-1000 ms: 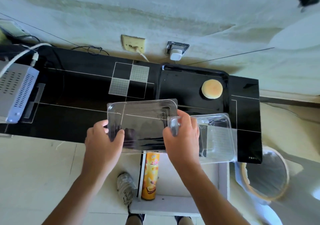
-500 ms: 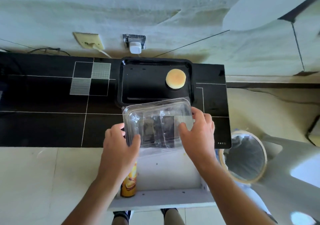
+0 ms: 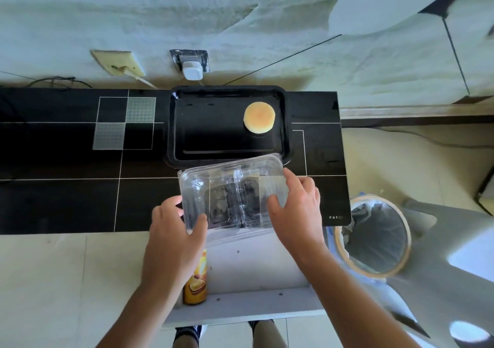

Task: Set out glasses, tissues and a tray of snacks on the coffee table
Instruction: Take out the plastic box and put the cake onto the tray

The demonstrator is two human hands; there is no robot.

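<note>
A clear plastic clamshell box, folded closed and seemingly empty, hovers over the front edge of the black table. My left hand grips its near left corner, thumb on top. My right hand holds its right side with fingers curled over the lid. Behind the box a black tray lies on the table with one round golden bun at its right end.
An open white drawer below the table holds a yellow snack can. A lined waste bin stands right of the table. Wall sockets sit behind the tray. My feet show at the bottom edge.
The open clamshell box has been folded shut between my hands. My view and both hands shifted right, toward the tray's front edge.
</note>
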